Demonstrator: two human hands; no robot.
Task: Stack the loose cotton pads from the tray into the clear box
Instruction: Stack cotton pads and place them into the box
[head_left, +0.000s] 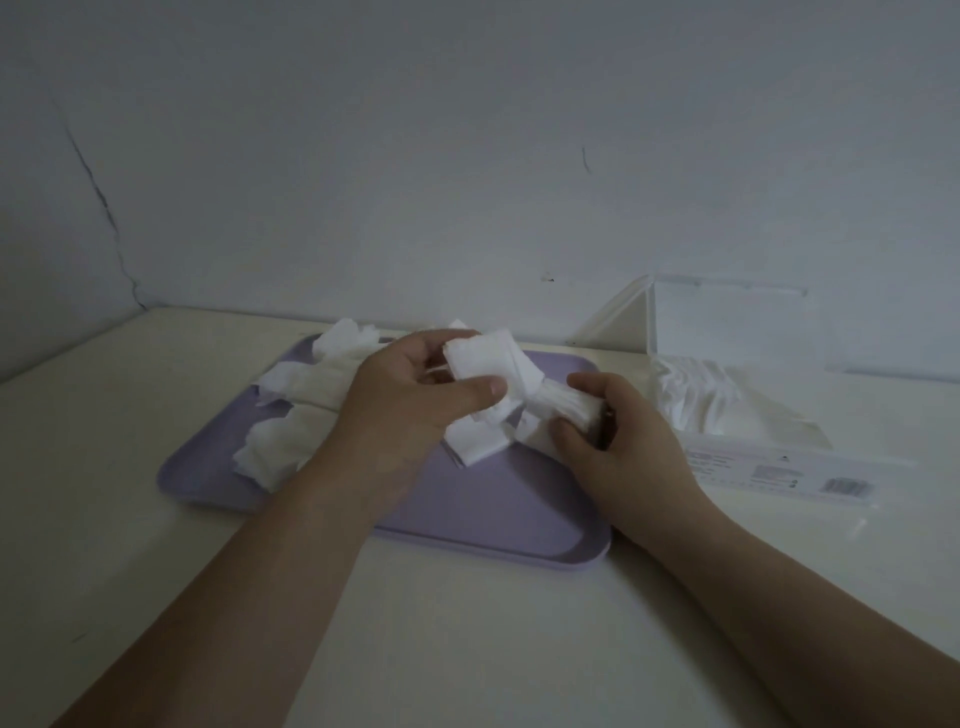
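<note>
So, on the pale table (156, 519), the flat lilac plastic tray (467, 499) holds loose white cotton pads (291, 395). The clear plastic box (779, 467) sits just right of it, lid up and partly filled. The left hand (405, 405) pinches a messy bunch (483, 364) and the right hand (613, 436) grips a tidy stack (566, 405). Looks like the gathering step; next they need squaring up and carrying over to the box.

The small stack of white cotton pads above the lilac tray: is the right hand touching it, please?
Touching. The head view shows the right hand gripping the stack of white cotton pads, fingers curled round it.
</note>
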